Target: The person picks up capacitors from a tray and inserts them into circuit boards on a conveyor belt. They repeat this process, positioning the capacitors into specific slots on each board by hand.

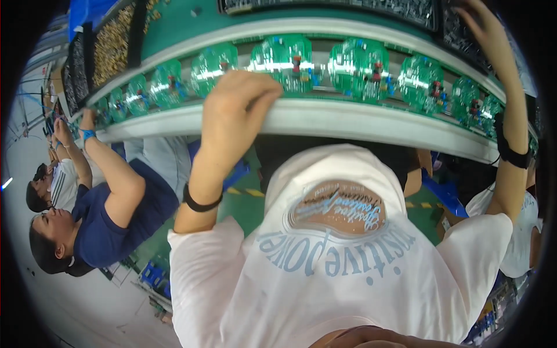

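Note:
A row of green circuit boards with small red, blue and black parts on them runs along a pale-railed conveyor [360,124]. My left hand [235,113] is over its near rail, beside a circuit board [278,55] in the middle. Its fingers are curled together toward the thumb; whatever they may hold is hidden. Farther right, my right hand [481,26] reaches past the conveyor to a black tray of small dark and silvery parts [455,35]. The fingers there are spread apart, and I see nothing between them. Black bands circle both my forearms.
Another long black tray [342,11] of silvery parts stands at the far side. A bin of brass-coloured parts [113,43] is at the far left. Co-workers sit to my left, the nearest in a dark blue shirt [127,214]; another person is at the right edge.

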A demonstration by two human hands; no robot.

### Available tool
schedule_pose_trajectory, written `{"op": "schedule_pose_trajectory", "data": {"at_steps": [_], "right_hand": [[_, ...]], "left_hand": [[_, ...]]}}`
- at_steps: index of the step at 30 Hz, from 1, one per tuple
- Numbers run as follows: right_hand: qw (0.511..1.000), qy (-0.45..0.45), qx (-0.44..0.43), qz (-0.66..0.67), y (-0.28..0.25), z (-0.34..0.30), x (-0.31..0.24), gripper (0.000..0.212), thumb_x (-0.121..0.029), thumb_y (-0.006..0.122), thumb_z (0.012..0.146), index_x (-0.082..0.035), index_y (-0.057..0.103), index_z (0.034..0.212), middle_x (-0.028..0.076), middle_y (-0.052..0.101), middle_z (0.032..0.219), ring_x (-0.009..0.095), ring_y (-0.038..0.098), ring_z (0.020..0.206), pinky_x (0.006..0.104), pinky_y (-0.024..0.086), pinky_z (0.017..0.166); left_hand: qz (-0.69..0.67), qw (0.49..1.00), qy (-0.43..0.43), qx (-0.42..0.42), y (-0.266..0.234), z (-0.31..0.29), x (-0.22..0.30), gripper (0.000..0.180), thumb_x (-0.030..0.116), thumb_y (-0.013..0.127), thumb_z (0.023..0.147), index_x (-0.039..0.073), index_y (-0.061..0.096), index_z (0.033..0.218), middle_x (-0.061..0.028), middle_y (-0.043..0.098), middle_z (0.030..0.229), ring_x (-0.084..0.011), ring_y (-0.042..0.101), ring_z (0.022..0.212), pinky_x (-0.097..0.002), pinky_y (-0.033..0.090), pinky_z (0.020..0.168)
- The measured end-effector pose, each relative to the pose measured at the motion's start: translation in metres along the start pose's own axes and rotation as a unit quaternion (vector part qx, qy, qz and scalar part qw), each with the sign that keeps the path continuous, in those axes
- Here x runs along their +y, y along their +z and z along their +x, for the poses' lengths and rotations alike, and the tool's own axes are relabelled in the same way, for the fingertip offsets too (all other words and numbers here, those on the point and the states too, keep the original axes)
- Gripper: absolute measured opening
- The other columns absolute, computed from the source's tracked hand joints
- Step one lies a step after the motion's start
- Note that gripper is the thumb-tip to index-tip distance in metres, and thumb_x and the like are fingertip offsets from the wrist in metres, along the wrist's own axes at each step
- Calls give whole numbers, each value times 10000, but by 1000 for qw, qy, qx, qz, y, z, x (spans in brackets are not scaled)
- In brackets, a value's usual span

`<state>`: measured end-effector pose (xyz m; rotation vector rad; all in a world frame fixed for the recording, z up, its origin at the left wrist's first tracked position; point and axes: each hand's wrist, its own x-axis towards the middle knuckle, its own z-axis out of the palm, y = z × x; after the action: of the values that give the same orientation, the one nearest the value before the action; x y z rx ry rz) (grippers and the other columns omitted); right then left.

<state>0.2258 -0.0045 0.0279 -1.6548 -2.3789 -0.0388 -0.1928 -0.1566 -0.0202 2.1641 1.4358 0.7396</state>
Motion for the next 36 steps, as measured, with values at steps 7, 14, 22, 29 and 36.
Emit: {"op": "schedule_pose_trajectory", "data": {"at_steps": [7,14,22,29,36], "right_hand": [[992,-38,5,120,27,-14,6,375,-96,728,906,-33,643,1266,164,649,1077,341,664,974,395,542,879],[992,-1,-34,118,2,-2,-7,535,-96,742,896,-73,561,1399,142,596,1199,353,652,947,410,545,871],[985,-131,50,95,22,17,2,579,-97,756,879,-81,535,1415,148,572,1268,378,657,1023,441,542,901],[992,-61,-30,108,16,6,6,329,-55,735,854,-40,631,1166,169,593,1082,407,645,997,462,534,860],[986,-63,79,133,20,0,47,138,-31,676,912,0,677,1046,169,676,942,340,675,868,386,544,784]], "left_hand": [[14,998,-21,-55,3,-7,7,73,19,742,824,43,735,892,-115,737,912,-335,686,864,-418,537,787],[37,998,-14,-52,0,1,14,56,53,761,829,41,736,877,-109,741,911,-320,699,874,-417,548,769],[85,995,32,-41,6,1,17,75,54,759,827,58,729,896,-93,726,896,-312,692,850,-417,549,749],[96,993,58,-46,5,0,25,95,67,762,829,63,724,916,-101,721,900,-317,687,845,-417,549,748],[129,989,52,-55,-13,26,43,139,88,773,836,58,736,966,-123,718,905,-336,694,884,-419,560,767]]}}
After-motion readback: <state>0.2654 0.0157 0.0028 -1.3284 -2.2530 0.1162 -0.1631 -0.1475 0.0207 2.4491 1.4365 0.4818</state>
